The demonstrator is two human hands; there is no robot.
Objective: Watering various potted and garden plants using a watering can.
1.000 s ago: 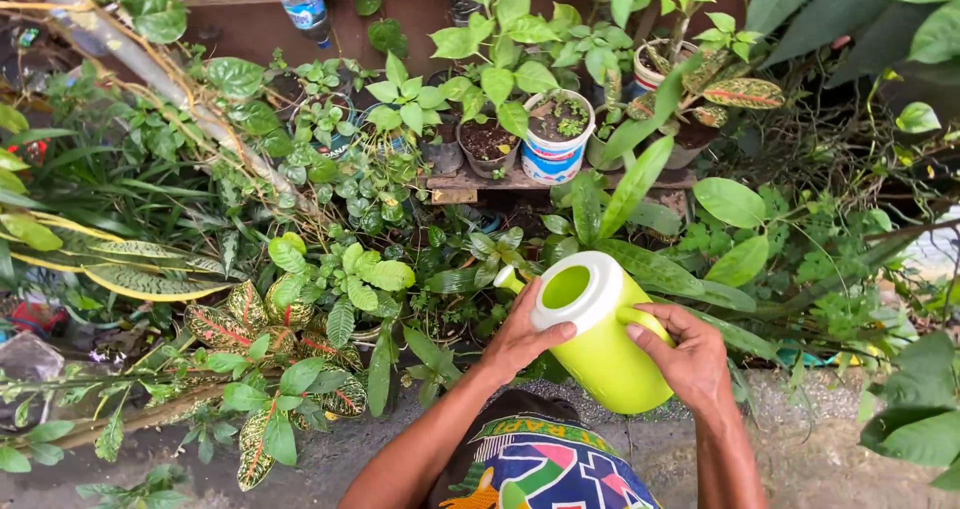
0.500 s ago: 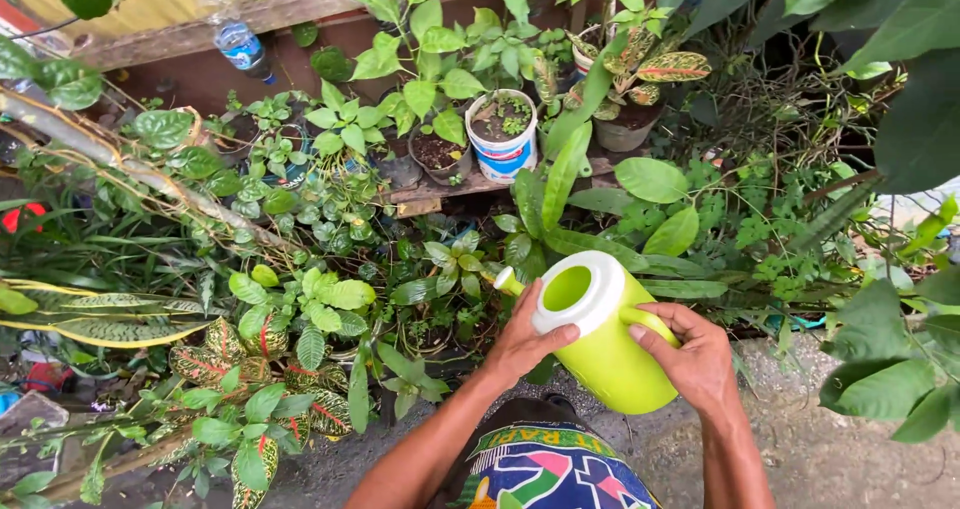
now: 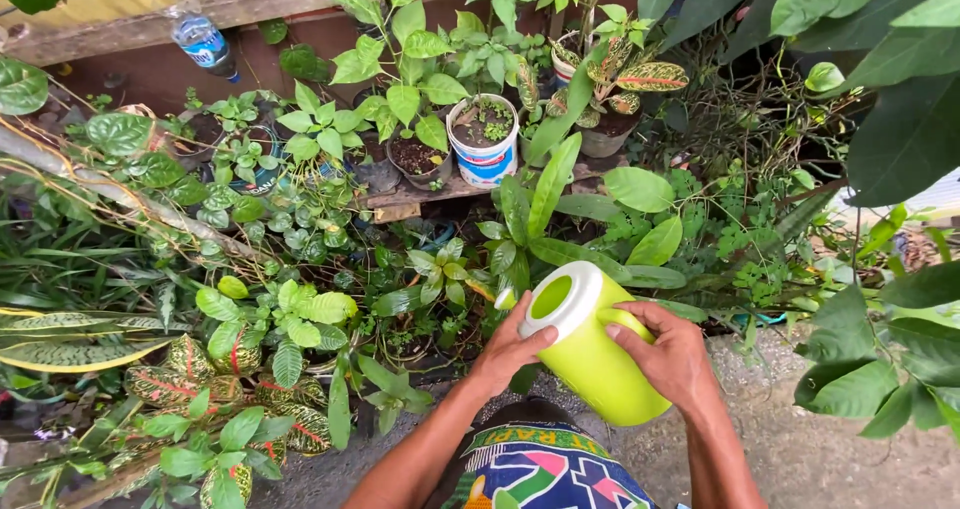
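A lime-green watering can (image 3: 600, 364) with a white rim is tilted forward over the plants at the lower middle of the head view. My left hand (image 3: 510, 351) presses against its left side near the rim and short spout. My right hand (image 3: 672, 354) grips its handle on the right. The spout points down toward a small leafy plant (image 3: 438, 269) in the bed. My forearms and a colourful patterned shirt show at the bottom edge.
Dense potted and ground plants fill the view. A white and blue pot (image 3: 484, 141) and a dark pot (image 3: 412, 159) stand on a wooden plank behind. A plastic bottle (image 3: 204, 39) hangs at top left. Large leaves overhang the right. Gravel ground (image 3: 800, 449) lies at lower right.
The view has swung to the right, so the plants shifted left in frame. The watering can has tipped further forward and moved slightly left; both hands stay on it.
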